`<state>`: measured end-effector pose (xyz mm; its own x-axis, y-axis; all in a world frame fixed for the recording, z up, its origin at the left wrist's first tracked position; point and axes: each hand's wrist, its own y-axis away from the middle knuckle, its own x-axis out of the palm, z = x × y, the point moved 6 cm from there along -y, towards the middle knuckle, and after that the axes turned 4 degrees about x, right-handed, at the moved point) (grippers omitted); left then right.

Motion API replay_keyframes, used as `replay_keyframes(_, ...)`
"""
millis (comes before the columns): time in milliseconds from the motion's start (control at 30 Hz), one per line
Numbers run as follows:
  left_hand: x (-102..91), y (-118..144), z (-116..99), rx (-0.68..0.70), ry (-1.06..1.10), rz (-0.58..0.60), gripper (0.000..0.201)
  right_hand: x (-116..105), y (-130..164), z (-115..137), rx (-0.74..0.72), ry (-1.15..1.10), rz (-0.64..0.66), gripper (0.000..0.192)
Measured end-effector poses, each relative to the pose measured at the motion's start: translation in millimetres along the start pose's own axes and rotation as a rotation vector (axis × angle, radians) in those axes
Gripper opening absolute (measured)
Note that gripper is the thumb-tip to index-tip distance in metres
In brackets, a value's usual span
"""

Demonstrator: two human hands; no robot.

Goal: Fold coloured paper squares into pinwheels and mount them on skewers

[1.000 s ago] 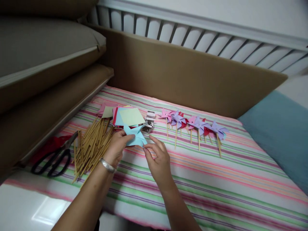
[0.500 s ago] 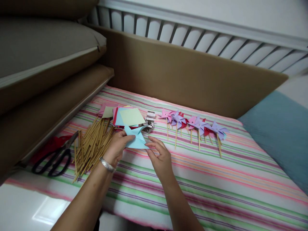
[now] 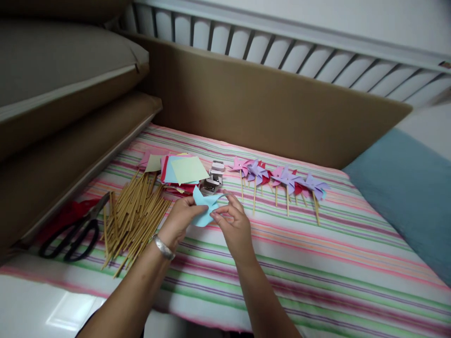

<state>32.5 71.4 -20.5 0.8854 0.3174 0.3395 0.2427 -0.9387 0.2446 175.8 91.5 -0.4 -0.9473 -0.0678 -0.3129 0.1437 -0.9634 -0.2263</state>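
Note:
A light blue paper pinwheel [image 3: 204, 206], partly folded, is held over the striped cloth [image 3: 317, 263]. My left hand [image 3: 180, 221], with a silver bracelet at the wrist, grips its left side. My right hand [image 3: 233, 224] pinches its right side with thumb and forefinger. Just behind them lie a small silver stapler [image 3: 213, 177] and a stack of coloured paper squares [image 3: 182, 170]. A heap of thin bamboo sticks [image 3: 136, 217] lies to the left of my left hand.
A row of finished pink, purple and red pinwheels on sticks [image 3: 278, 180] lies at the back right. Black scissors [image 3: 72, 230] rest at the far left beside red paper scraps. A brown board [image 3: 268, 108] stands behind; a blue cushion [image 3: 412, 188] sits to the right.
My right hand has closed in on the blue pinwheel and now pinches its right side. Both hands hold it a little nearer. The view has shifted slightly.

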Motion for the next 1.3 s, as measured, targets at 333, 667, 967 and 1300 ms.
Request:
replay_keyframes(333,7.2,0,9,-0.009,-0.026,0.057,0.017,-2,0,6,-0.061,0.109,0.002,0.008)
replay_keyframes(667,10.1,4,7,-0.036,-0.011,0.088,0.017,-4,0,2,-0.017,0.105,-0.053,0.004)
replay_keyframes(967,12.3,4,10,-0.068,0.009,0.14,0.024,-7,-1,-4,0.067,0.053,-0.085,0.005)
replay_keyframes(1300,5.0,1,7,-0.013,-0.001,0.051,0.017,-15,-2,-2,0.148,-0.099,-0.12,0.012)
